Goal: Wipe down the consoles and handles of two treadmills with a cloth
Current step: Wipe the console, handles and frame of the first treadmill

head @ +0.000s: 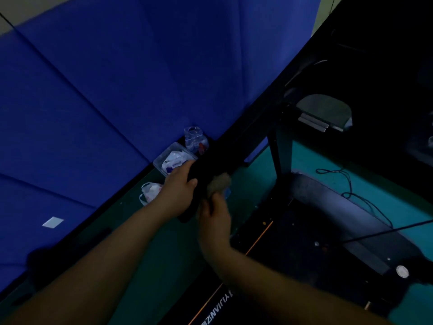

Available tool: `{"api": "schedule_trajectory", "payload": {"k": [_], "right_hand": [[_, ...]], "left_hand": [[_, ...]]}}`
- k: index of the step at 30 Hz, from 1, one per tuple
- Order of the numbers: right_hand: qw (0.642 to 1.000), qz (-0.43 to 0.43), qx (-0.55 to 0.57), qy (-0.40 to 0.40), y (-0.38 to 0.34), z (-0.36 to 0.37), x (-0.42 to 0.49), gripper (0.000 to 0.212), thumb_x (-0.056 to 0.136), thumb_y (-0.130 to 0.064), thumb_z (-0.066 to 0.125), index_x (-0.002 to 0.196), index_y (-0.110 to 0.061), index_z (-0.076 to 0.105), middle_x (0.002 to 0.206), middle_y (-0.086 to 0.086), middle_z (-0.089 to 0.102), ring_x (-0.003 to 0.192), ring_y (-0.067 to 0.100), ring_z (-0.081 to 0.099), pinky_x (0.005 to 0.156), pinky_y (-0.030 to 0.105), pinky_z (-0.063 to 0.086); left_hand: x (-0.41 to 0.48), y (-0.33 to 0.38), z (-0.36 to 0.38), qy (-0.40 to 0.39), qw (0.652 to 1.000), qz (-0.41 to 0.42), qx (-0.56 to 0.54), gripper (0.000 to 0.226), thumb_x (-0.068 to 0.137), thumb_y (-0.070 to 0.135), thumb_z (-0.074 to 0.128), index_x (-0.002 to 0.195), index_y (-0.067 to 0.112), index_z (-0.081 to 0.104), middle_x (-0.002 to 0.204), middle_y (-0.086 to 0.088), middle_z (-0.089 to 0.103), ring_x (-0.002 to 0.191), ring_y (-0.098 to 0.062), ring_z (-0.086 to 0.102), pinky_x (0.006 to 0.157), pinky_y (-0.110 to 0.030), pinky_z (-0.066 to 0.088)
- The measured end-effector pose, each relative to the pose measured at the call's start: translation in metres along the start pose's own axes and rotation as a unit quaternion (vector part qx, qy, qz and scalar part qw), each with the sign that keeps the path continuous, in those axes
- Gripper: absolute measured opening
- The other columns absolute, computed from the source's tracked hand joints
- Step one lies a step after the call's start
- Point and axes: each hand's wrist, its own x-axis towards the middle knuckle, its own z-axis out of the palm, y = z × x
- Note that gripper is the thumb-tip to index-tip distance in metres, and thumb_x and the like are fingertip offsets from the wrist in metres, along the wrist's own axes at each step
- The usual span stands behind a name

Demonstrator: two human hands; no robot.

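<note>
The scene is dim. My left hand (179,181) grips the end of a black treadmill handle (206,170) that runs up and to the right toward the console (365,66), which is dark and hard to make out. My right hand (215,215) holds a small greyish cloth (219,185) and presses it against the handle just right of my left hand. The treadmill's upright (280,148) and its belt deck (281,254) with an orange stripe lie below.
A blue padded wall (117,90) fills the left. On the teal floor (316,160) at its foot sit a clear plastic box (174,159), a clear container (195,138) and a white bag (151,192). Cables (351,193) trail on the floor at right.
</note>
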Motion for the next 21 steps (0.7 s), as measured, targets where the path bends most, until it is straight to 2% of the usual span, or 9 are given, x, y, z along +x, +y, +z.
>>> {"api": "schedule_trajectory", "payload": {"k": [3, 5, 7, 9, 11, 13, 15, 17, 21], "right_hand": [[0.991, 0.042, 0.052, -0.119, 0.019, 0.002, -0.051, 0.016, 0.098, -0.007, 0.045, 0.107, 0.000, 0.057, 0.088, 0.006, 0.056, 0.072, 0.011, 0.051, 0.062, 0.015, 0.041], [0.992, 0.061, 0.048, -0.100, 0.023, -0.012, -0.045, 0.016, 0.099, -0.008, 0.045, 0.107, -0.003, 0.057, 0.080, 0.013, 0.057, 0.058, 0.014, 0.051, 0.051, 0.021, 0.044], [0.998, 0.049, 0.033, 0.012, 0.016, -0.032, -0.014, 0.017, 0.098, -0.008, 0.044, 0.108, -0.008, 0.058, 0.095, 0.016, 0.064, 0.071, 0.022, 0.062, 0.065, 0.030, 0.054], [0.996, -0.007, -0.013, 0.090, -0.002, -0.051, 0.033, 0.013, 0.095, -0.010, 0.044, 0.099, -0.008, 0.056, 0.101, 0.020, 0.062, 0.090, 0.033, 0.061, 0.083, 0.044, 0.052], [0.989, -0.070, -0.060, 0.115, -0.027, -0.064, 0.079, 0.023, 0.090, -0.015, 0.041, 0.103, -0.002, 0.056, 0.106, 0.023, 0.059, 0.097, 0.033, 0.058, 0.088, 0.044, 0.047], [0.986, -0.101, -0.078, 0.110, -0.051, -0.064, 0.109, 0.035, 0.090, -0.014, 0.038, 0.120, -0.004, 0.054, 0.122, 0.018, 0.055, 0.111, 0.030, 0.054, 0.101, 0.039, 0.043], [0.981, -0.137, -0.089, 0.108, -0.057, -0.046, 0.110, 0.035, 0.092, -0.007, 0.037, 0.123, -0.006, 0.053, 0.134, 0.016, 0.049, 0.122, 0.031, 0.047, 0.110, 0.037, 0.035], [0.973, -0.143, -0.121, 0.134, -0.045, -0.021, 0.087, 0.034, 0.093, 0.003, 0.037, 0.124, -0.001, 0.051, 0.140, 0.019, 0.043, 0.128, 0.033, 0.041, 0.109, 0.025, 0.030], [0.972, -0.151, -0.105, 0.148, 0.005, 0.028, 0.014, 0.033, 0.092, 0.000, 0.040, 0.121, 0.000, 0.056, 0.140, 0.018, 0.044, 0.132, 0.029, 0.041, 0.112, 0.037, 0.033]], "left_hand": [[-0.003, 0.000, 0.000, -0.012, 1.000, -0.005, -0.004, 0.051, 0.098, 0.011, 0.041, 0.147, 0.019, 0.030, 0.147, -0.010, 0.036, 0.133, -0.025, 0.036, 0.110, -0.046, 0.033], [-0.003, 0.001, -0.001, -0.011, 1.000, -0.002, 0.005, 0.051, 0.099, 0.013, 0.041, 0.147, 0.019, 0.028, 0.148, -0.010, 0.034, 0.134, -0.026, 0.035, 0.111, -0.044, 0.031], [-0.006, 0.002, -0.001, -0.006, 1.000, 0.006, 0.008, 0.048, 0.098, 0.012, 0.040, 0.145, 0.019, 0.031, 0.143, -0.010, 0.039, 0.131, -0.028, 0.038, 0.110, -0.045, 0.033], [-0.008, 0.003, -0.001, 0.001, 1.000, 0.017, 0.008, 0.046, 0.097, 0.010, 0.040, 0.142, 0.018, 0.035, 0.139, -0.013, 0.043, 0.128, -0.030, 0.040, 0.108, -0.047, 0.034], [-0.008, 0.002, -0.001, -0.001, 1.000, 0.021, 0.021, 0.046, 0.097, 0.010, 0.039, 0.143, 0.016, 0.035, 0.138, -0.015, 0.044, 0.127, -0.030, 0.041, 0.108, -0.045, 0.034], [-0.007, 0.002, 0.000, -0.001, 1.000, 0.020, 0.024, 0.047, 0.097, 0.011, 0.040, 0.144, 0.016, 0.033, 0.138, -0.015, 0.045, 0.124, -0.030, 0.043, 0.105, -0.041, 0.035], [-0.007, 0.002, -0.002, -0.016, 0.999, 0.026, 0.028, 0.045, 0.097, 0.012, 0.040, 0.142, 0.017, 0.034, 0.135, -0.016, 0.046, 0.120, -0.031, 0.046, 0.101, -0.041, 0.038], [-0.005, -0.001, -0.009, -0.055, 0.997, 0.046, 0.025, 0.042, 0.094, 0.015, 0.040, 0.137, 0.016, 0.038, 0.130, -0.016, 0.049, 0.114, -0.031, 0.049, 0.098, -0.043, 0.041], [0.001, -0.015, -0.021, -0.130, 0.990, 0.054, -0.012, 0.054, 0.083, 0.026, 0.040, 0.136, 0.029, 0.037, 0.131, -0.011, 0.049, 0.114, -0.028, 0.051, 0.101, -0.048, 0.043]]}}
